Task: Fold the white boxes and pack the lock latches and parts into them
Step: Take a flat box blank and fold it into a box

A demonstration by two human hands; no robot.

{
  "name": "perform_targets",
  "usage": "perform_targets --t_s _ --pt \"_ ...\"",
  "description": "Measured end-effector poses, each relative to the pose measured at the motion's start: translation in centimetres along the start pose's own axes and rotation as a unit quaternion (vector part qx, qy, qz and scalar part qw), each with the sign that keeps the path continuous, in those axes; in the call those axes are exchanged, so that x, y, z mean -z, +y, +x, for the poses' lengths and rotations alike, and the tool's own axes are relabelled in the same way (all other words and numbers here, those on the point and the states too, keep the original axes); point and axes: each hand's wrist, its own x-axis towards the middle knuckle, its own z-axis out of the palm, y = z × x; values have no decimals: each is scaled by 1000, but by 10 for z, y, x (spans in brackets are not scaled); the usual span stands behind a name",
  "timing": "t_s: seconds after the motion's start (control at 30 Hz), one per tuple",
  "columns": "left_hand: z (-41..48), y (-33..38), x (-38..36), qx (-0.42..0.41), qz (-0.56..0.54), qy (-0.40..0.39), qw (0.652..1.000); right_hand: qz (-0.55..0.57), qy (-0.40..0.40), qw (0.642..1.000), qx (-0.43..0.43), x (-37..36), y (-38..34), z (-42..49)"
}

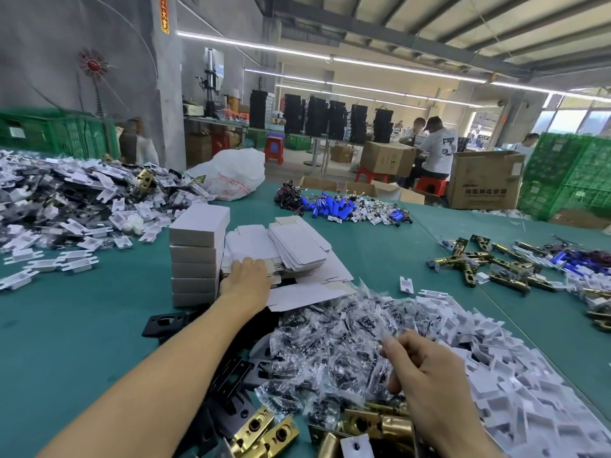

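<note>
A green counter [82, 325] fills the lower frame inside a workshop hall, where seated workers [436, 150], cardboard cartons and green crates [568, 173] are seen at the upper right. Folded white boxes [196, 256] are stacked at centre left, with flat box blanks [297, 246] piled just beside them. Bagged small parts [330, 352] are heaped at lower centre, white plastic inserts [496, 375] at lower right, and brass lock latches [373, 424] along the bottom edge; more latches [479, 266] are scattered at the right.

The left hand [246, 276] is stretched forward and laid flat, fingers open, upon the blanks beside the stack. The right hand [426, 368] is curled over the bagged parts, a clear bag pinched at its fingertips.

Bare counter is left at the lower left and in a strip running right of centre.
</note>
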Motion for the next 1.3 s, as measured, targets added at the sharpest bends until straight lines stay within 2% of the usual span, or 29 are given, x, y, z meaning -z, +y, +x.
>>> perform_targets --t_s 0.13,0.23,0.43,0.53,0.63,0.73,0.8,0.87,0.97,1.03,1.1,1.17,1.23,1.3 --pt "12 -1 0 32 2 -17 999 14 -13 1000 -13 0 -1 0" --pt "14 -3 5 34 -38 -26 998 17 -14 1000 -19 0 -2 0" --pt "5 -11 14 -17 33 -40 999 14 -28 999 -30 0 -6 1" --pt "1 -14 10 -37 -5 -32 999 11 -30 999 -34 0 -7 1" --pt "-7 -6 3 -104 -40 0 994 15 -31 999 -39 -1 -8 0" --pt "-14 10 -5 -165 -7 -57 985 19 -33 998 -46 -1 -8 1" --pt "-17 15 -5 -164 -32 -87 982 29 -30 998 -51 -1 -9 1" --pt "-19 14 1 -172 -42 -81 981 31 -33 997 -55 -1 -9 0" --pt "-24 13 15 -190 -31 -31 981 5 -49 997 -55 1 -9 1" --pt "-30 14 24 -191 -15 65 979 -15 -74 995 -67 2 -9 4" --pt "-42 19 28 -229 -59 179 955 -42 -122 988 -82 3 -10 10" --pt "-58 30 30 -318 -93 248 911 -40 -144 984 -96 4 -15 16" --pt "-73 39 25 -380 -79 293 874 35 -112 983 -142 1 -24 24" --pt "-83 45 18 -411 -69 309 855 162 -65 962 -211 -4 -30 35"
